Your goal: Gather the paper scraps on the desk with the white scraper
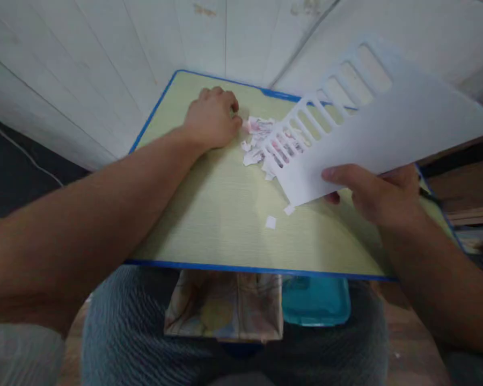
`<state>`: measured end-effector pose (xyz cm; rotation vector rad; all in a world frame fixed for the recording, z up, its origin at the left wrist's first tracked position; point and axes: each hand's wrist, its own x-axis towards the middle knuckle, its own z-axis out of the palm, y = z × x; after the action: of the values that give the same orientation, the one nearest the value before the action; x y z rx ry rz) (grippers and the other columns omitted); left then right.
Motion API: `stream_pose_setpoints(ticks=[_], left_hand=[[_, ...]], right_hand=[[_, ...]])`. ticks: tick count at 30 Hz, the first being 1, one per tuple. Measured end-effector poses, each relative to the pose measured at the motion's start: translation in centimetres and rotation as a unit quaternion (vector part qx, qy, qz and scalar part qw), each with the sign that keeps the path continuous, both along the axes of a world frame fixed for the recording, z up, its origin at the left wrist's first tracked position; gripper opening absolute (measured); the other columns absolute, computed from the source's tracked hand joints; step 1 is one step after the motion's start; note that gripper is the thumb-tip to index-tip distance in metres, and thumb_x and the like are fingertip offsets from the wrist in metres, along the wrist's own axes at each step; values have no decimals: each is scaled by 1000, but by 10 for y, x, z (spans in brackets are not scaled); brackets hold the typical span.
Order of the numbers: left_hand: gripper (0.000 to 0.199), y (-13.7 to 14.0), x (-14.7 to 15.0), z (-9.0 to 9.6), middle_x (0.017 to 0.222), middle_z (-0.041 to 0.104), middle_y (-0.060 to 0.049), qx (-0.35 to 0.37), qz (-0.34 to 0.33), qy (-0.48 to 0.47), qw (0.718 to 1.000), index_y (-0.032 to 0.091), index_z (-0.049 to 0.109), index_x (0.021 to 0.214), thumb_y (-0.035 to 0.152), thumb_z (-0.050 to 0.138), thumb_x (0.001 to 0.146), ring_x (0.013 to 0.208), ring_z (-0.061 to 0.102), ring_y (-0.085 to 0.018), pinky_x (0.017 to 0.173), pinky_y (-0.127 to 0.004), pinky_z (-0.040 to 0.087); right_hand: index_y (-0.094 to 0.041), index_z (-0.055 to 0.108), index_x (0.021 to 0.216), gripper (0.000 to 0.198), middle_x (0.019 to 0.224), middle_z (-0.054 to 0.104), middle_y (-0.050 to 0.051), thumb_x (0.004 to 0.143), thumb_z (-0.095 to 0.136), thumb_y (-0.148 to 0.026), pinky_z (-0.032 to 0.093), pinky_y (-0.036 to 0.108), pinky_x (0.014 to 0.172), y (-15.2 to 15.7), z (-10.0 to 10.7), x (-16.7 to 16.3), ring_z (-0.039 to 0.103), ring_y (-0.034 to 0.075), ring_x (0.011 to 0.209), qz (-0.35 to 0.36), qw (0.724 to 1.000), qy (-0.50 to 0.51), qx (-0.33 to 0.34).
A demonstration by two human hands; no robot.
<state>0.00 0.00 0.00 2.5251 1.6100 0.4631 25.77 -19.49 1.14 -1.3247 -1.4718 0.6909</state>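
My right hand (378,193) grips the lower edge of a white sheet (346,139), thumb on top and fingers beneath. Long rounded slots of growing size are cut along the sheet's far side. It is held tilted, its near left corner low over the table. Under and beside its left end lies a small heap of torn paper scraps (257,128), partly hidden by the sheet. My left hand (215,118) is just left of the heap, fingers curled in and thumb close to the scraps. I see nothing held in it. A small white paper square (270,222) lies nearer to me.
The pale yellow-green folding table (209,225) has a blue rim and stands against a white plank wall (104,64). Below its front edge are an open patterned box (225,311) and a teal plastic tray (316,300), between my legs. A cable (306,40) runs down the wall.
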Motion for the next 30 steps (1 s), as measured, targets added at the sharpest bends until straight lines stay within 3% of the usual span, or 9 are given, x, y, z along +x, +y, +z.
stream_pose_setpoints(ticks=[11,16,21,26,30], left_hand=[[42,6,-1,-8,151,71,-6,-1,10,-45,999,34,80,140,35,58,104,144,54,-35,130,-60,48],[45,9,-2,-11,153,71,-9,7,3,-52,999,28,81,141,36,60,102,149,55,-38,128,-59,46],[40,9,-2,-11,146,73,-6,1,0,-67,998,36,82,136,39,62,101,148,52,-41,128,-65,45],[40,0,1,-2,154,68,-10,-10,14,-27,999,27,79,142,30,58,108,147,53,-36,131,-61,47],[37,-1,0,-2,155,69,-11,-11,9,-35,999,27,80,139,28,60,109,149,54,-38,131,-64,48]], right_hand=[[-28,67,66,31,59,67,-1,86,89,-24,47,32,39,-4,5,-11,60,19,46,28,999,-40,-7],[-28,68,65,32,59,68,0,87,90,-27,49,32,40,-6,8,-14,61,19,46,15,999,-34,-3],[-27,67,64,32,58,69,0,88,90,-29,50,31,40,-5,9,-14,62,19,46,10,999,-46,-5],[-27,69,63,32,58,69,0,90,87,-24,50,29,41,-2,8,-12,62,18,46,-11,997,-76,1],[-29,68,62,33,58,69,0,90,87,-25,51,30,43,-1,9,-11,62,19,47,-15,996,-91,13]])
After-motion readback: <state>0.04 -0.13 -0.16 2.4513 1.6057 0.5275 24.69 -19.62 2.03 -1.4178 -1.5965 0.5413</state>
